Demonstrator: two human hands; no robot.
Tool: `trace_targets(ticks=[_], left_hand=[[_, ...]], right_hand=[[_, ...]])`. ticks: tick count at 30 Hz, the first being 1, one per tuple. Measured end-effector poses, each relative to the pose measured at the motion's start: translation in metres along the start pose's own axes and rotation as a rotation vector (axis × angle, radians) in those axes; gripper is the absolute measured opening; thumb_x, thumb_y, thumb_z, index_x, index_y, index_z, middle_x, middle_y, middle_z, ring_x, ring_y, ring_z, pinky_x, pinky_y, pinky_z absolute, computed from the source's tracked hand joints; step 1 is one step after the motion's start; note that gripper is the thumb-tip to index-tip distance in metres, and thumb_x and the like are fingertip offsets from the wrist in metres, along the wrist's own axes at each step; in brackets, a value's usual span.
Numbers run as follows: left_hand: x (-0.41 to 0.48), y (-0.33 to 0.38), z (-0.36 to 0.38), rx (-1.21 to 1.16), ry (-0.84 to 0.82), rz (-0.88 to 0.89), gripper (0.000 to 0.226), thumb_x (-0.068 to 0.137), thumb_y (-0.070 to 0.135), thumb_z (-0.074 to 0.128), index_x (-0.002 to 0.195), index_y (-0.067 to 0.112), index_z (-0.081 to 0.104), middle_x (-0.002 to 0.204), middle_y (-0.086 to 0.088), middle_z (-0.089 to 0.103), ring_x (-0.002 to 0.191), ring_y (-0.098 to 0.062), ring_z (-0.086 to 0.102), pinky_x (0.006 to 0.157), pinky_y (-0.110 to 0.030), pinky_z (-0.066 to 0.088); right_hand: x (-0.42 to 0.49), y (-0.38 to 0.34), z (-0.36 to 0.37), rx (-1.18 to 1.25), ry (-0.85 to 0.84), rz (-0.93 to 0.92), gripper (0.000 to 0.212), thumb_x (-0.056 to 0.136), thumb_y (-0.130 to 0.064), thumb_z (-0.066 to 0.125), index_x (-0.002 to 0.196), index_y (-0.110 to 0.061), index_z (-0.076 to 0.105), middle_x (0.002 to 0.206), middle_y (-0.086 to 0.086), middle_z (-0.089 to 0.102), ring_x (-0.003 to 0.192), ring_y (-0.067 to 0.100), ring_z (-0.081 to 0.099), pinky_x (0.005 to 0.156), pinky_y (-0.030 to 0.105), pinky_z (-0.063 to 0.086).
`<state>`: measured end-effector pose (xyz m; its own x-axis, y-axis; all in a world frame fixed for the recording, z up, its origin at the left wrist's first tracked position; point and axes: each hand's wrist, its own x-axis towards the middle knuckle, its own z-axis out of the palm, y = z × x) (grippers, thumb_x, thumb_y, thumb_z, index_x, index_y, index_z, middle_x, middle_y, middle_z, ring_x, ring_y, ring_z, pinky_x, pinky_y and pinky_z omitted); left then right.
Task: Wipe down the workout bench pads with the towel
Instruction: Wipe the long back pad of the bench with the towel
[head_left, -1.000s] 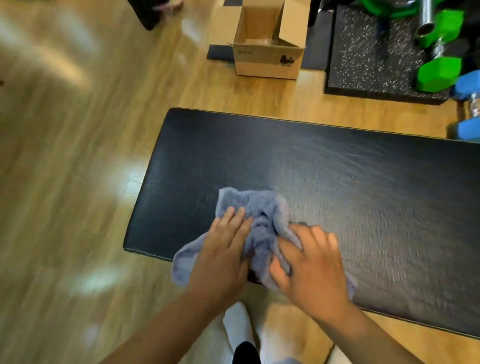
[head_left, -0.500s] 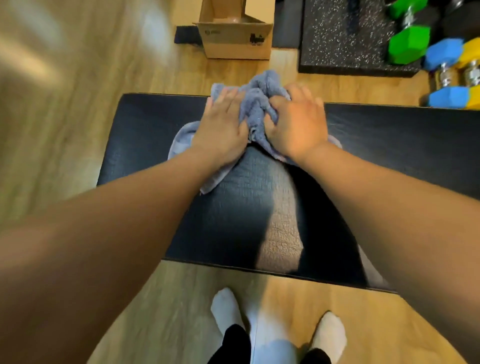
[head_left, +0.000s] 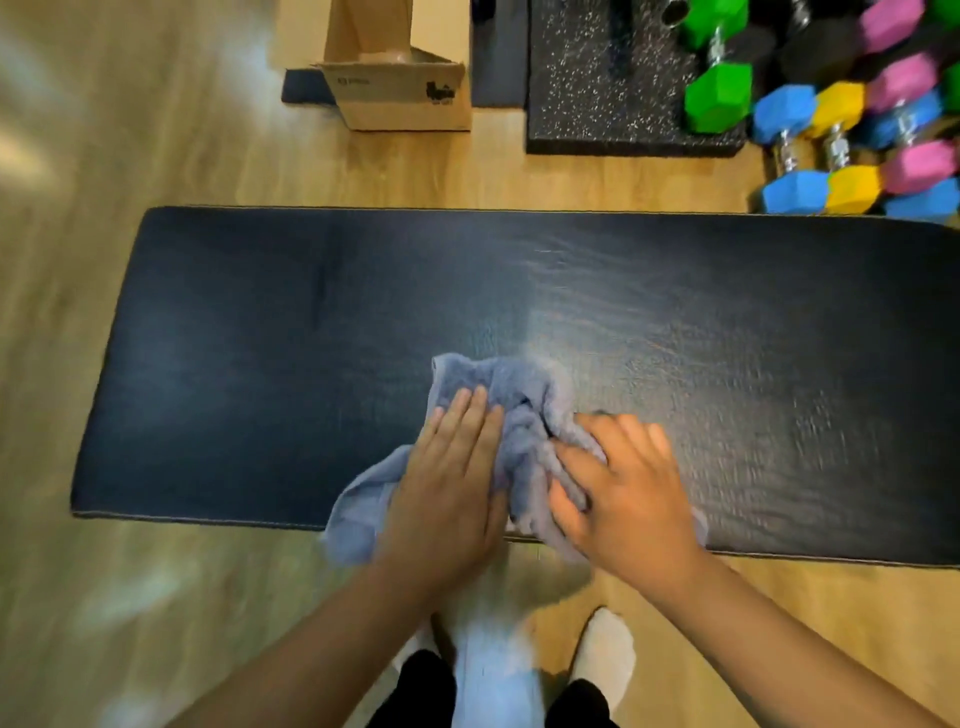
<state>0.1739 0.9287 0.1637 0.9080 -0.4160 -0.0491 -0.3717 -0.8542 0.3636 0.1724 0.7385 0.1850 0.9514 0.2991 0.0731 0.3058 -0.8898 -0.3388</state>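
Room: a wooden floor with a cardboard box, a speckled rubber mat and coloured dumbbells beyond the bench.
Surface: the black bench pad runs left to right across the view, and the person stands at its near long edge.
Towel: the grey-blue towel lies bunched on the pad near that edge, one corner hanging off at the left. Bunching it probably gives a thick wad to bear down on.
Left hand: the left hand lies flat, fingers straight and together, palm pressing the cloth onto the pad.
Right hand: the right hand rests just beside it, fingers spread and slightly bent, pressing the towel's other half. Blur hides the thumb's exact hold.
Why two hands: side by side, they likely spread the pressure and stop the wad from slipping.
Progress: mid-wipe by the look of it. The pad's far left and right ends lie well apart from the towel.
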Motion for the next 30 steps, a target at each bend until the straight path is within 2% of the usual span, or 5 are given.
trace_targets(ticks=[7,10,14,21,30], left_hand=[[0.202,0.0,-0.013,0.2,-0.128,-0.068,0.07,0.092,0.035,0.008,0.148,-0.004,0.023,0.155,-0.026,0.024,0.144,-0.039,0.02,0.118,-0.049,0.014],[0.242,0.008,-0.012,0.188,-0.1,-0.153,0.06,0.094,0.033,0.023,0.144,0.001,0.033,0.149,-0.02,0.036,0.136,-0.035,0.033,0.114,-0.046,0.022],[0.178,0.039,0.003,0.147,0.074,-0.005,0.053,0.09,0.026,0.035,0.133,-0.002,0.049,0.136,-0.021,0.052,0.125,-0.039,0.048,0.105,-0.047,0.034],[0.035,0.128,0.034,-0.019,-0.061,0.046,0.061,0.085,0.026,0.04,0.141,0.001,0.045,0.152,-0.012,0.038,0.142,-0.031,0.032,0.116,-0.045,0.021],[0.07,0.081,0.023,0.182,-0.054,-0.003,0.063,0.091,0.031,0.035,0.146,0.001,0.036,0.155,-0.013,0.033,0.146,-0.029,0.025,0.117,-0.057,0.018]], right_hand=[[0.147,0.107,-0.023,-0.291,0.124,0.168,0.037,0.086,-0.04,0.043,0.103,-0.016,0.065,0.111,0.015,0.055,0.103,0.036,0.049,0.079,0.043,0.037],[0.17,0.128,-0.033,-0.243,0.071,0.25,0.041,0.088,-0.038,0.041,0.116,-0.016,0.061,0.12,0.016,0.051,0.114,0.036,0.045,0.089,0.045,0.037],[0.102,0.112,-0.029,-0.174,0.173,0.308,0.031,0.083,-0.034,0.044,0.093,-0.015,0.065,0.101,0.013,0.058,0.096,0.037,0.051,0.073,0.041,0.034],[-0.076,0.088,-0.046,-0.021,0.097,0.251,0.023,0.072,-0.027,0.059,0.09,-0.016,0.068,0.1,0.006,0.062,0.08,0.031,0.052,0.069,0.04,0.035],[0.0,0.08,-0.036,-0.082,0.03,0.176,0.026,0.074,-0.027,0.061,0.098,-0.021,0.066,0.103,0.002,0.061,0.085,0.027,0.051,0.069,0.038,0.034]])
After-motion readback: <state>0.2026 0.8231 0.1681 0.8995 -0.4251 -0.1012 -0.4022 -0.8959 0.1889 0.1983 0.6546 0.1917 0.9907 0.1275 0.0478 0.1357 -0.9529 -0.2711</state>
